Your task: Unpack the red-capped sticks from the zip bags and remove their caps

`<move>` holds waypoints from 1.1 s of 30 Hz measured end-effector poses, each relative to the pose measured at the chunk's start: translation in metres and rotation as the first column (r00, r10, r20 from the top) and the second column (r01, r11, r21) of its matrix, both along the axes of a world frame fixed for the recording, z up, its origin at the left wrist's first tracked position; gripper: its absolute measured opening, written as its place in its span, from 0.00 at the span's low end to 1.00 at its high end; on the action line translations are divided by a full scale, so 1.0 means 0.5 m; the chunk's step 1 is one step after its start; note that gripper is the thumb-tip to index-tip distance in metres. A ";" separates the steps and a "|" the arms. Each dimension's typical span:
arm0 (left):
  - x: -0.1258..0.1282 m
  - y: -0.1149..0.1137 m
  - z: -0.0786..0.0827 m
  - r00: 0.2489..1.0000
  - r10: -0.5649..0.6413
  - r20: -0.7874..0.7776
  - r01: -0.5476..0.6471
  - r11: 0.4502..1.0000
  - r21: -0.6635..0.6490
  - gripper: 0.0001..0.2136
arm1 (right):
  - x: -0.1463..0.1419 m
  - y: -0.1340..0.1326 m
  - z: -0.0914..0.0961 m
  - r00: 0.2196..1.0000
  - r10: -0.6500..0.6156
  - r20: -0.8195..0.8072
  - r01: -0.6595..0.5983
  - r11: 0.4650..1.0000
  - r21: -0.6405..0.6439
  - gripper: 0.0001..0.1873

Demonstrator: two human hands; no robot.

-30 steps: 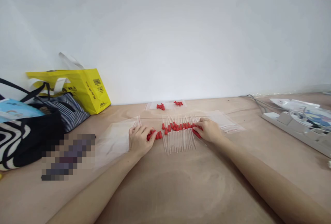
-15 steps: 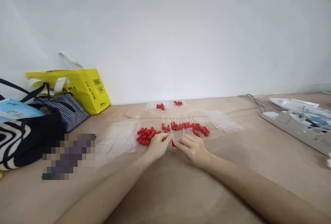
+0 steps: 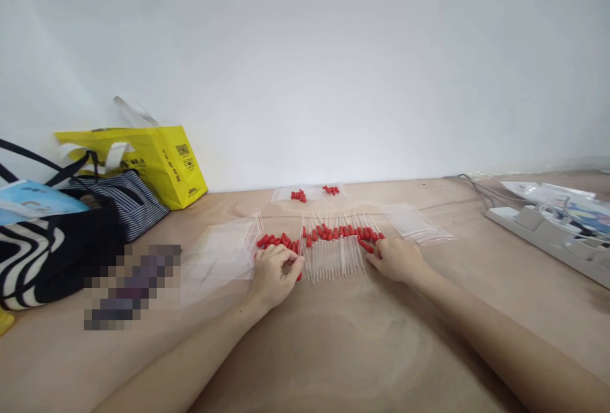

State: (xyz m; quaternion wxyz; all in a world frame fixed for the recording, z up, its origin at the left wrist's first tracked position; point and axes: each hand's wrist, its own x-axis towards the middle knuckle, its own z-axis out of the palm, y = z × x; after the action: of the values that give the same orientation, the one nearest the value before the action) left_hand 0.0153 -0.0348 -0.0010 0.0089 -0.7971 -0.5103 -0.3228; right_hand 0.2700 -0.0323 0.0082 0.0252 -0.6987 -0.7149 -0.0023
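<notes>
Thin clear tubes, which look like glass droppers with red rubber bulbs (image 3: pixel 340 232), lie side by side in a row between my hands. In front of that row is a second row of bare clear tubes (image 3: pixel 333 264). My left hand (image 3: pixel 274 273) is curled at the near side of a heap of loose red bulbs (image 3: pixel 269 240). Its thumb and index finger close on a dropper, whose red bulb shows just under the thumb. At the right end of the rows, my right hand (image 3: pixel 398 260) has its thumb and index fingertips around a red bulb (image 3: pixel 365 246).
Clear zip bags lie left (image 3: pixel 222 248) and right (image 3: pixel 414 221). Another bag (image 3: pixel 312 192) with red bulbs and tubes sits by the wall. A yellow bag (image 3: pixel 176 165), a striped bag (image 3: pixel 143 206) and a blurred object (image 3: pixel 136 286) stand left; a power strip (image 3: pixel 538 232) is right.
My hands were together in the middle over a red bulb and have moved apart. The left went to the bulb heap, the right to the row's right end, uncovering the clear tubes.
</notes>
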 end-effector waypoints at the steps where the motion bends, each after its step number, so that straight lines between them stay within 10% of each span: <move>1: 0.000 0.001 -0.001 1.000 0.000 -0.002 0.000 1.000 0.001 0.12 | -0.002 0.000 0.000 1.000 0.024 0.014 -0.024 0.999 -0.025 0.16; 10: -0.002 0.002 -0.009 1.000 -0.027 -0.005 0.027 1.000 -0.003 0.11 | -0.007 -0.013 0.011 0.975 0.221 0.008 -0.216 0.960 -0.177 0.20; 25: 0.000 0.005 -0.010 0.999 -0.027 -0.034 0.028 1.000 0.011 0.10 | -0.013 0.007 -0.016 0.985 0.170 -0.044 -0.172 0.983 -0.064 0.18; 30: 0.002 0.006 0.000 0.990 -0.016 -0.139 0.029 0.995 0.092 0.09 | -0.011 0.010 -0.003 0.993 0.087 -0.079 -0.076 0.987 0.141 0.17; 33: 0.004 0.011 0.005 0.970 -0.007 -0.242 0.050 0.984 0.169 0.09 | -0.027 0.010 0.007 0.976 0.162 -0.146 -0.087 0.904 0.420 0.15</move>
State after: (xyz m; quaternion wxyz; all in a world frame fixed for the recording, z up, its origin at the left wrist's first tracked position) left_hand 0.0171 -0.0295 0.0015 0.1358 -0.8337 -0.4638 -0.2672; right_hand 0.2565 -0.0271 0.0116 0.2352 -0.6279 -0.7366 -0.0885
